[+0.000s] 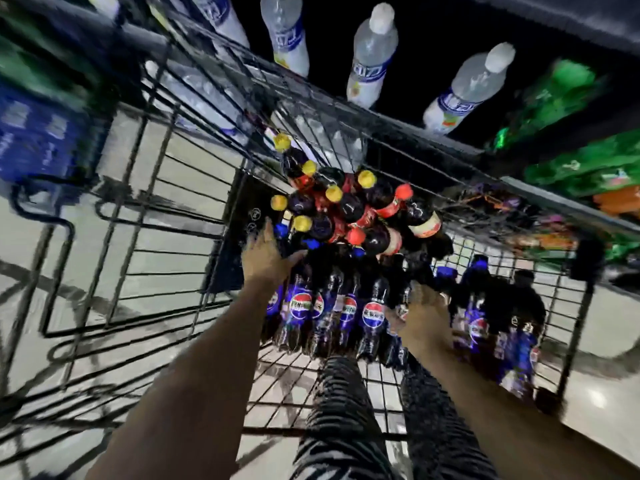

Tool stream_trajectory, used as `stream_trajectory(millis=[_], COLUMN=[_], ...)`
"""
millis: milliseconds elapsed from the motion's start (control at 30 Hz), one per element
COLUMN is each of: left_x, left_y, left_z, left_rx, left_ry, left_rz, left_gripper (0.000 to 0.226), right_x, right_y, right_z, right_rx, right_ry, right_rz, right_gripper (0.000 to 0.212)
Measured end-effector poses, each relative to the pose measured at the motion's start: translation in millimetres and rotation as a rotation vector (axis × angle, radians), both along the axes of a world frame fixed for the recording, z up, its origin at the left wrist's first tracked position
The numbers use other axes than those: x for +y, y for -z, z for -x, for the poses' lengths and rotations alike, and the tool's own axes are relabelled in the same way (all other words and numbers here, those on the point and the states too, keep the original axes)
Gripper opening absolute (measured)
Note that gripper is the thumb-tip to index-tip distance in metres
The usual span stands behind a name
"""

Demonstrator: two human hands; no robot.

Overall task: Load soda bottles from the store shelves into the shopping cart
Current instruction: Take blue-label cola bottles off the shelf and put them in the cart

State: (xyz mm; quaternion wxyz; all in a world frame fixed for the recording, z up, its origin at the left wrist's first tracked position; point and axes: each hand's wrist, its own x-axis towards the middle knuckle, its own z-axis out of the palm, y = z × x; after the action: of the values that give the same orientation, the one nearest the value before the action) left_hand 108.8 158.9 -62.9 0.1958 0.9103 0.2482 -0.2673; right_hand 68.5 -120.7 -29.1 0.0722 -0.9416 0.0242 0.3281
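Two hands in the shopping cart (180, 216): left hand (266, 258) spread open at frame centre, touching the Pepsi bottles (346, 306) lying lengthwise, caps away; right hand (424, 317) closed around one bottle's neck, lower right.

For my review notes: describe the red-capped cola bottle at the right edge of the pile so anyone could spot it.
Start at the wire shopping cart and find the dark cola bottles heaped at its far end. At the heap's right edge lies the red-capped bottle, with a pale label band; most neighbours wear yellow caps.
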Motion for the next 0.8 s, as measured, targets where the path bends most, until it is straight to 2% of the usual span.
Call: stream_trajectory(millis=[100, 167, 333, 533, 633, 733, 800], left_x=[6, 11, 28, 24, 18, 16, 15], left_y=[8, 9, 4, -33, -58, -85, -101], left_z=[-5, -7, 1, 22, 30, 21, 10], left_rx=[0.05, 0.063, 0.139, 0.08, 0.017, -0.012, -0.045], left_ry=[0.036, 0.042, 0.062, 0.059, 0.098, 0.11, 0.074], left_rz=[0.009, 0.046, 0.233, 0.187, 0.148, 0.176, 0.233], left_gripper=[0.095, 0.088, 0.104, 0.103, 0.097, 0.095, 0.09], right_x=[3, 6, 9, -1, -24, -58, -84], right_y=[0, -4, -12, -23, -28, -36, -42], right_z=[-1, -1, 3, 13, 19, 22, 23], right_rx=[0.012, 0.005, 0.055, 0.017, -0.02, -0.12, -0.117], right_ry=[0.047, 0.085, 0.156, 0.199, 0.196, 0.399, 0.545], right_rz=[0.009, -0.014, -0.051, -0.095, 0.022, 0.153, 0.217], right_gripper=[0.094, 0.088, 0.084, 0.079, 0.076, 0.079, 0.088])
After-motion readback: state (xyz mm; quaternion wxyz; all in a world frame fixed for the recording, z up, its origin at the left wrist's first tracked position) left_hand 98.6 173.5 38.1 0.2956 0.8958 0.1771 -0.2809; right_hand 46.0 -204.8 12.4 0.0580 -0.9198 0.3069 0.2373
